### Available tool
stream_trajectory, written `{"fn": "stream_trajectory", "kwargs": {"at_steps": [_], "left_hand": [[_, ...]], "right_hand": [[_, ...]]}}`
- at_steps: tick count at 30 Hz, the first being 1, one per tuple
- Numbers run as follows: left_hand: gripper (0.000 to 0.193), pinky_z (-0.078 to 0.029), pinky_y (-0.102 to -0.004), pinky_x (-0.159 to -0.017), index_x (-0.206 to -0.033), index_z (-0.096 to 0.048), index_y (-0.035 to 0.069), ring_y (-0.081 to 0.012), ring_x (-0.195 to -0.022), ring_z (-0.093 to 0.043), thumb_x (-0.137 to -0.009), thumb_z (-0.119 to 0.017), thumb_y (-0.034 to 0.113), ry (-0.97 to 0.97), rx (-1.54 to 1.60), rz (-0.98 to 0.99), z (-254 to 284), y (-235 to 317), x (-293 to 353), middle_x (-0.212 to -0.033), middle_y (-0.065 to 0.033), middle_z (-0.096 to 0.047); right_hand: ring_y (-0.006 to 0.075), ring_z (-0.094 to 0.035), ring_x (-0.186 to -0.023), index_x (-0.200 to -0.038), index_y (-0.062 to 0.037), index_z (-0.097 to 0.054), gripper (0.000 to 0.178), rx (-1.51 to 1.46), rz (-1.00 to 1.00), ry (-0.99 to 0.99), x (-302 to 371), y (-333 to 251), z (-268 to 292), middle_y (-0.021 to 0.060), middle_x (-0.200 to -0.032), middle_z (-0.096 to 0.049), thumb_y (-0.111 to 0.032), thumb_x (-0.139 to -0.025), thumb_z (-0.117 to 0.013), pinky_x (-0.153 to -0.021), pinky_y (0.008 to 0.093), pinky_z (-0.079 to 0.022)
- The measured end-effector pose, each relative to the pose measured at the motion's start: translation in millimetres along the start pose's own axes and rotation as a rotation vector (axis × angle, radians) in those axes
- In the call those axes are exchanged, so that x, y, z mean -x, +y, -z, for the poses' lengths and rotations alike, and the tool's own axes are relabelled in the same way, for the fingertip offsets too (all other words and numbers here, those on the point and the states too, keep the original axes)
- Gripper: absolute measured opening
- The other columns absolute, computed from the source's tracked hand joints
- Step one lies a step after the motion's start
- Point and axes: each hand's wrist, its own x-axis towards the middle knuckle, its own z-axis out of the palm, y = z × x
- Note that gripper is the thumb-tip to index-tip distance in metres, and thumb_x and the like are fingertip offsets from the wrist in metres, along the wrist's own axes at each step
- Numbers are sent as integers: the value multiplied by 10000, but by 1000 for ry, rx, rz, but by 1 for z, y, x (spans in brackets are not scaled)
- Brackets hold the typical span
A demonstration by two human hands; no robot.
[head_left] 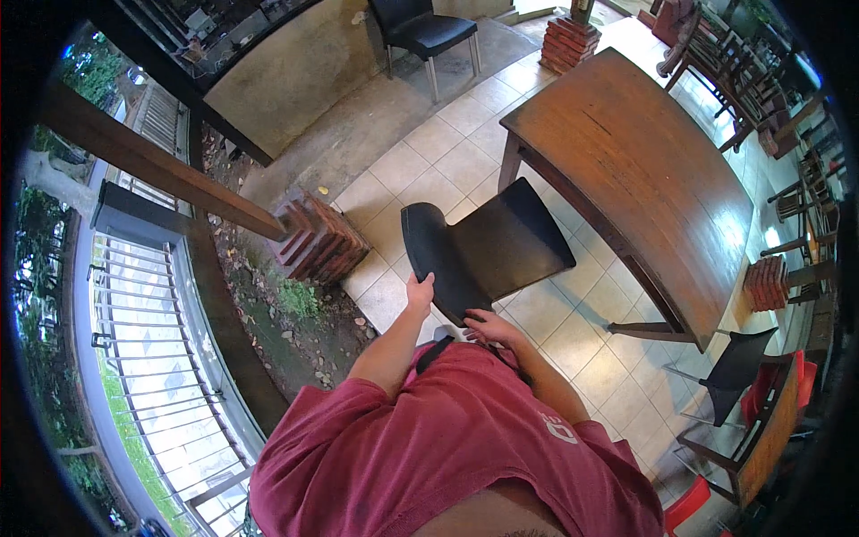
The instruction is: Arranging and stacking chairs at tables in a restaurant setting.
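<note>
A black chair (515,240) stands on the tiled floor right in front of me, its backrest (428,243) toward me and its seat toward the table. With my left hand (421,293) I grip the near edge of the backrest; the fingers are partly hidden behind it. My right hand (491,328) is closed over the backrest's right-hand corner, close to my waist. A brown wooden table (631,170) stands just beyond the chair, to the right, and the seat's far edge lies near the table's side.
To my left, a brick post base (318,237) stands beside a soil bed with a small plant (300,300). A second black chair (428,38) is by the far wall. At right are a dark chair (734,371), another table (761,447) and a red chair (687,507).
</note>
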Motion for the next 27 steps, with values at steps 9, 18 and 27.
{"fn": "stream_trajectory", "kwargs": {"at_steps": [9, 18, 27], "left_hand": [[368, -509, -353, -909, -1233, -593, 1, -230, -1014, -667, -900, -714, 101, 83, -217, -129, 7, -2, -1, -1124, -124, -704], [289, -518, -349, -881, -1163, -622, -21, -229, -959, -679, -898, -700, 64, 126, -175, -191, 3, 0, -6, -1086, -133, -718], [251, -523, -373, -815, -1099, -645, -37, -240, -908, -687, -915, -675, 132, 122, -243, -367, -70, 53, 11, -1007, -159, -728]], "right_hand": [[205, -718, -851, -1315, 14, -603, 506, 255, 86, 284, -19, 16, -10, 186, -1152, -700, -358, -972, -633, -781, 329, -566], [204, -698, -909, -1328, -30, -601, 497, 249, 66, 241, -9, 6, 12, 110, -1137, -695, -394, -990, -600, -760, 329, -563], [227, -698, -962, -1315, -36, -585, 499, 105, 93, 356, 20, -3, 116, 108, -1173, -669, -407, -984, -624, -798, 345, -552]]}}
